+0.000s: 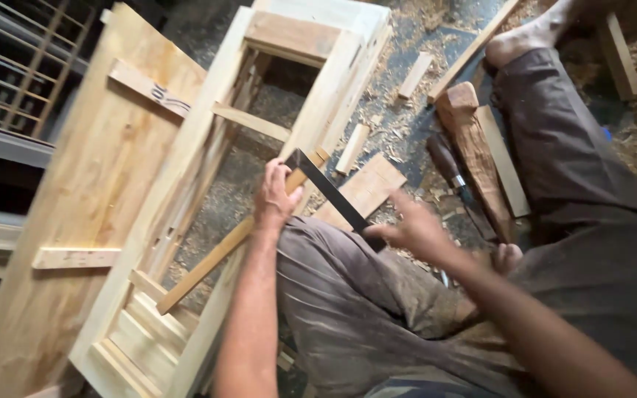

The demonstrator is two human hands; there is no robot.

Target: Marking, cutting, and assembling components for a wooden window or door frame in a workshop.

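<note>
Sawdust and shavings cover the workshop floor, and at the far left a dark slatted rack stands behind a broad pale plank panel with short cleats across it. Just beside that lies an unfinished wooden frame with rails and a stepped moulding at its near end. Over the frame's right stile a long thin wooden strip runs on a slant, and the left hand is clenched around its upper end, pinning it against the stile. Touching that same spot is a dark metal try square, its blade slanting down toward the person's knee; the right hand grips the lower end between thumb and fingers, with the forefinger pointing outward. The work in hand looks like checking or marking the strip against the frame, and the next move would likely call for seating the square flat and steady before any line is drawn. Further right lie small offcuts, a wooden-handled chisel, a rough wooden mallet block and a bare foot.
</note>
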